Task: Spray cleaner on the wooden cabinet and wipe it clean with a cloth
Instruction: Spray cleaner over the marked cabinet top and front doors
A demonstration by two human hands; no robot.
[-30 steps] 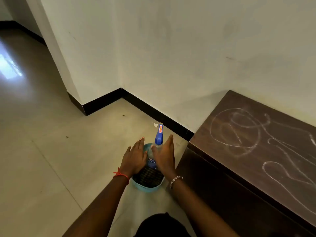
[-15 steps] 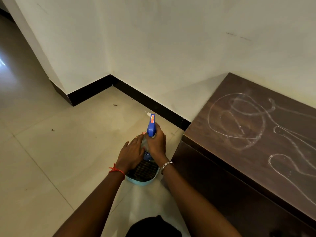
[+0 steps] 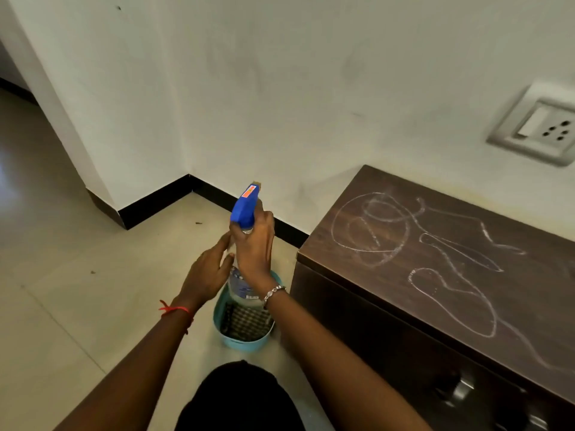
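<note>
A clear spray bottle [image 3: 240, 287] with a blue trigger head [image 3: 245, 206] is lifted above a teal basket [image 3: 249, 340] on the floor. My right hand [image 3: 253, 247] is closed around the bottle's neck just under the blue head. My left hand [image 3: 207, 275] is beside the bottle on its left, fingers spread and touching its side. A checked cloth [image 3: 247, 320] lies inside the basket. The dark wooden cabinet [image 3: 451, 259] stands to the right, its top covered with white chalk-like scribbles.
The white wall meets the tiled floor [image 3: 77, 290] at a black skirting [image 3: 161, 200]. A wall socket [image 3: 538, 126] sits above the cabinet. Metal knobs [image 3: 460, 388] show on the cabinet's front. My dark-clothed knee [image 3: 239, 399] is at the bottom.
My right hand has closed on the spray bottle and raised it out of the basket. The left hand moved up alongside it. The view tilted upward, revealing the socket.
</note>
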